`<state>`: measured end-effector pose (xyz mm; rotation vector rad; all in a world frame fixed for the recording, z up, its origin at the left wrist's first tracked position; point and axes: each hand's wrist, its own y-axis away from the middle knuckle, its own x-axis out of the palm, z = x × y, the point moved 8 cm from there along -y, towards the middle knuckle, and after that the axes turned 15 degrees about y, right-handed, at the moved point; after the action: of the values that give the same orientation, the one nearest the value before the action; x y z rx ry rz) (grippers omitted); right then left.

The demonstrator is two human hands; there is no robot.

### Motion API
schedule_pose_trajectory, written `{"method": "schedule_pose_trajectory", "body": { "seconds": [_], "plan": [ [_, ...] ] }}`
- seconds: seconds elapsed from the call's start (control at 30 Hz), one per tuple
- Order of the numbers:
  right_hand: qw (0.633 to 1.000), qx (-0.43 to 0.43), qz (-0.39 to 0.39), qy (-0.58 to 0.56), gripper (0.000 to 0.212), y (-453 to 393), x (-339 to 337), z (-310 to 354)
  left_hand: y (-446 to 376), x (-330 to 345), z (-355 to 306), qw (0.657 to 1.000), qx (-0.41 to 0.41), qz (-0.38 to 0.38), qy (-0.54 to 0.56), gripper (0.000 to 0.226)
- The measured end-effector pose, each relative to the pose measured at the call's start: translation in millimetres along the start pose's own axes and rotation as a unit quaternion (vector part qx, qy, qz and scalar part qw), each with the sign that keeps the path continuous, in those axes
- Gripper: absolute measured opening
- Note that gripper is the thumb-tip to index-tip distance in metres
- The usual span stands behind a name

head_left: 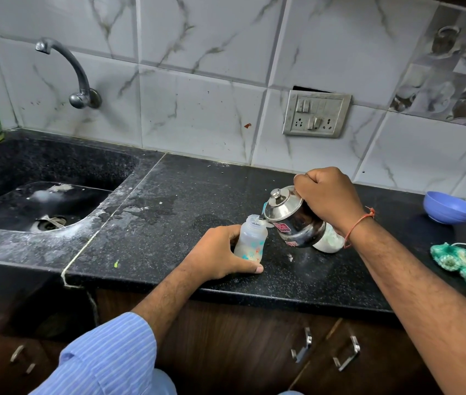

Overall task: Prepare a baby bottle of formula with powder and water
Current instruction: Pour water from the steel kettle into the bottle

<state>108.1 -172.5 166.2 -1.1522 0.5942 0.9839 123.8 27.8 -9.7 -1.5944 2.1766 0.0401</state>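
Baby bottle (250,243) at frame centre is gripped by left hand (220,252); steel kettle (291,218) is tilted by right hand (329,199). Spout barely reaches the rim, so spillage onto the counter (169,223) or overfilling is likely.

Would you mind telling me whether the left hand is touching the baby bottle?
Touching. The head view shows the left hand wrapped around the baby bottle, thumb across its base and fingers behind it.
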Motion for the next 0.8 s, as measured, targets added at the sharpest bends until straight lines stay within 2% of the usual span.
{"method": "schedule_pose_trajectory", "body": {
  "seconds": [0.8],
  "plan": [
    [1.000, 0.000, 0.004, 0.011, 0.044, -0.8, 0.9, -0.9, 1.4, 1.0, -0.9, 1.000, -0.011, 0.002, 0.010, 0.063]
  ]
}}
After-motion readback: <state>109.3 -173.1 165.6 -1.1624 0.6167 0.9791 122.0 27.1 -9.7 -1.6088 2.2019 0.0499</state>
